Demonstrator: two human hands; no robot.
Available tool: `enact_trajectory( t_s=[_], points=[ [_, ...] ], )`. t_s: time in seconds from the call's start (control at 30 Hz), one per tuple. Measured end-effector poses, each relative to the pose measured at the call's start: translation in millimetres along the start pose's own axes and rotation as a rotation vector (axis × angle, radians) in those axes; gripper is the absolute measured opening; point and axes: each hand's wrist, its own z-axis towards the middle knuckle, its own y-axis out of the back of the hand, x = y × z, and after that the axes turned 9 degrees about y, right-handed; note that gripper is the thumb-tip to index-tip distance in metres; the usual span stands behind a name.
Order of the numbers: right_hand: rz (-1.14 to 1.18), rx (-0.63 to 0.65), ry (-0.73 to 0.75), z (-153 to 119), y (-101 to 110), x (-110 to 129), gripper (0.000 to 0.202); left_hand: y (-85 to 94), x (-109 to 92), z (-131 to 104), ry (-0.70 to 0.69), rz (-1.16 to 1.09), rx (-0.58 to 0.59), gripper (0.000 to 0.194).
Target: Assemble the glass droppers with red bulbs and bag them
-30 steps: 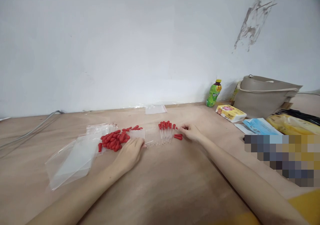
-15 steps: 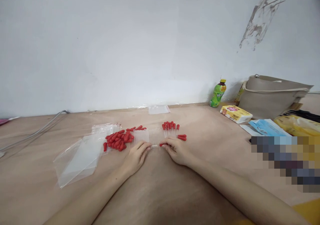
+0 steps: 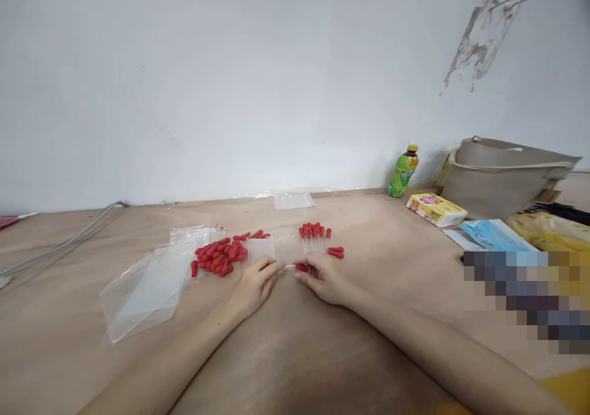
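Note:
My left hand point(image 3: 255, 284) pinches a thin clear tube point(image 3: 289, 267) near the middle of the table. Facing it, my right hand point(image 3: 325, 278) is closed on a red rubber bulb point(image 3: 301, 267), which meets the tube's right end. Just beyond both hands lies a row of clear tubes point(image 3: 286, 248). A heap of red bulbs point(image 3: 220, 257) is left of the row. Several tubes topped with red bulbs point(image 3: 315, 230) lie behind my right hand, and more red bulbs point(image 3: 336, 252) sit to its right.
Clear plastic bags point(image 3: 148, 289) lie at the left, near a grey cable point(image 3: 87, 228). A small bag point(image 3: 294, 201) lies by the wall. At the right are a green bottle point(image 3: 402, 172), a yellow tissue pack point(image 3: 436, 209), a blue packet point(image 3: 498, 235) and a grey bag point(image 3: 498, 181).
My left hand has shifted slightly right and up, closer to my right hand. More of the red bulb shows between my right fingers, against the tube's end.

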Motion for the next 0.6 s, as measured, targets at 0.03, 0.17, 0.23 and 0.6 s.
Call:
enact_trajectory(
  t_s=[0.03,0.17,0.23,0.6],
  points=[
    [-0.008,-0.004,0.005,-0.6,-0.4,-0.4,0.012,-0.3,-0.1,-0.5,-0.006,-0.002,0.001,0.024],
    [-0.029,-0.059,0.041,-2.7,-1.3,-1.0,0.011,-3.2,-0.4,-3.0,-0.048,-0.025,0.019,0.029],
    [-0.029,-0.076,0.059,-3.4,-1.3,-0.7,0.012,-5.2,-0.7,-4.0,-0.062,-0.033,0.025,0.031],
    [-0.211,-0.069,0.302,-6.0,2.3,-5.3,0.014,-7.3,-0.3,-7.1,-0.141,0.072,0.050,0.032]
  ],
)
